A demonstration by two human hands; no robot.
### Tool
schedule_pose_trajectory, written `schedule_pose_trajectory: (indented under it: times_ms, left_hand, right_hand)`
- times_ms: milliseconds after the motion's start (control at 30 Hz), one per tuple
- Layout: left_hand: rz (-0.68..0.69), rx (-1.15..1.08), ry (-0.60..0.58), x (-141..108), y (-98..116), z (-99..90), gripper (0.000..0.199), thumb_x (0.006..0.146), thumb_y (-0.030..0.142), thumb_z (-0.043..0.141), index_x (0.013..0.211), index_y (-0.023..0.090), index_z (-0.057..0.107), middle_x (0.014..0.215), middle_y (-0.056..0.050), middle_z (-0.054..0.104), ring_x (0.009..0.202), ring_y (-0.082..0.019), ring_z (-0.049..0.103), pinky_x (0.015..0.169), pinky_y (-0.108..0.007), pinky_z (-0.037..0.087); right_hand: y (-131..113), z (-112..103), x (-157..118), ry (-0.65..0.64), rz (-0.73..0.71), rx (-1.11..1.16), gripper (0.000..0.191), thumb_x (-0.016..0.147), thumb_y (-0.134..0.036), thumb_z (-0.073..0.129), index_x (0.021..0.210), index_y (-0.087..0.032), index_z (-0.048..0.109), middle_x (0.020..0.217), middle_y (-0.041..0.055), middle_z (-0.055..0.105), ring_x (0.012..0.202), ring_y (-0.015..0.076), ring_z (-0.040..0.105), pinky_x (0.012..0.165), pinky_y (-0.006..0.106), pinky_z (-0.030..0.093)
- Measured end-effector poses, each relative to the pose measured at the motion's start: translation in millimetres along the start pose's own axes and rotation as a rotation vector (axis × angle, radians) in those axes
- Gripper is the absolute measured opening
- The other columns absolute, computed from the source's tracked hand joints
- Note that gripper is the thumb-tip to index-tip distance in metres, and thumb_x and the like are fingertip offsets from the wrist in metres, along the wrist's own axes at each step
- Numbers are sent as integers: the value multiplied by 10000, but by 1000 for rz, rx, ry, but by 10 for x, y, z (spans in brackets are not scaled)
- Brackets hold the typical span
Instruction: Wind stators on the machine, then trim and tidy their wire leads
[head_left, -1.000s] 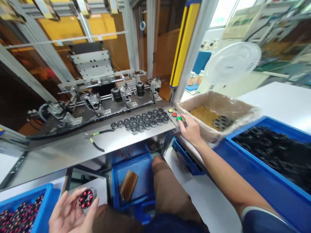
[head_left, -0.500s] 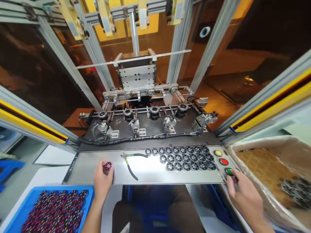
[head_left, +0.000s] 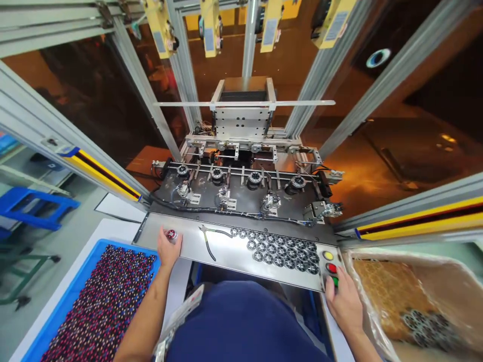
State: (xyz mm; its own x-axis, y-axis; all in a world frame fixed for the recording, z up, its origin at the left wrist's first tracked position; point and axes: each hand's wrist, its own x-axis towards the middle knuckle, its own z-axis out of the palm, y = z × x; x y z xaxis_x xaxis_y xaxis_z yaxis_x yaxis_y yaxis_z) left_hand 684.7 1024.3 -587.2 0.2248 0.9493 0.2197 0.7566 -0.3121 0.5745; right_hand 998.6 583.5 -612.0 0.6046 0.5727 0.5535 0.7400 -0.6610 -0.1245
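Observation:
My left hand (head_left: 168,249) is closed around a small round red-and-silver part (head_left: 171,234) at the left end of the metal ledge (head_left: 192,246). My right hand (head_left: 349,304) is at the ledge's right end, holding nothing, with thumb and fingers apart at the green button (head_left: 335,281). Above that sit a red button (head_left: 331,268) and a yellow button (head_left: 328,256). Black-and-silver round parts (head_left: 279,252) lie in three rows left of the buttons. Cutting pliers (head_left: 210,247) with black handles rest between my left hand and those rows.
Behind the ledge stands a machine with several round fixtures (head_left: 254,179) inside an aluminium frame. Yellow guard strips (head_left: 109,176) flank the opening. A blue tray (head_left: 70,296) of small red-and-black parts is at left; a plastic-lined box (head_left: 372,311) with round parts is at right.
The view has shifted and tilted down, showing more of my body and the blue tray. My left hand keeps the round part; my right hand stays at the green button.

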Motion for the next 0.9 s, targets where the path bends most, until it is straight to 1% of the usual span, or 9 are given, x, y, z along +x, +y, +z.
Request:
schedule_pose_trajectory:
  times_ms: [67, 167, 267, 367, 533, 700, 900]
  left_hand:
    - [-23, 13, 18, -7, 5, 14, 864, 781, 385, 673, 1503, 95, 297, 1240, -201, 598, 1213, -331, 573, 1065, -506, 447]
    - [-55, 42, 36, -11, 8, 25, 818, 801, 361, 655, 1494, 93, 314, 1207, -192, 618, 1201, -336, 574, 1064, -518, 438]
    - [-73, 65, 31, -16, 22, 22, 746, 834, 324, 611, 1487, 96, 330, 1195, -182, 629, 1184, -333, 580, 1057, -507, 439]
    - [-93, 81, 22, -26, 44, 18, 695, 855, 303, 577, 1476, 89, 351, 1226, -192, 620, 1200, -347, 567, 1058, -505, 432]
    - [-124, 91, 24, -31, 45, 29, 721, 855, 312, 573, 1489, 73, 329, 1231, -204, 620, 1212, -367, 557, 1054, -504, 430]
    - [-100, 116, -3, -15, -5, 27, 744, 847, 331, 583, 1490, 61, 321, 1218, -199, 624, 1204, -366, 558, 1047, -504, 431]
    - [-15, 136, -73, 6, 9, 58, 815, 828, 374, 607, 1513, 72, 283, 1193, -181, 625, 1176, -371, 568, 1037, -521, 427]
  right_hand:
    - [41, 33, -6, -20, -40, 29, 420, 934, -302, 397, 1242, -78, 574, 1124, 224, 657, 1018, 340, 662, 853, 467, 574]
    - [97, 100, -37, -24, -58, 48, 389, 920, -310, 412, 1178, -89, 603, 1097, 225, 656, 988, 350, 664, 829, 482, 578]
    - [129, 149, -59, -25, -47, 51, 382, 907, -304, 415, 1155, -91, 611, 1063, 223, 660, 974, 361, 665, 811, 496, 579]
    - [135, 157, -49, -38, -32, 56, 386, 909, -319, 417, 1150, -91, 615, 1070, 228, 657, 1004, 369, 653, 816, 503, 572]
    - [129, 184, 23, -34, -1, 60, 379, 906, -327, 424, 1118, -94, 636, 1009, 219, 673, 951, 364, 654, 800, 501, 558]
    - [111, 261, 20, -32, 77, 48, 379, 908, -323, 409, 1096, -94, 646, 992, 214, 685, 947, 353, 654, 818, 498, 547]
    - [123, 297, -67, -77, 179, 5, 367, 920, -337, 440, 1111, -105, 649, 1103, 207, 692, 1035, 319, 658, 893, 460, 546]
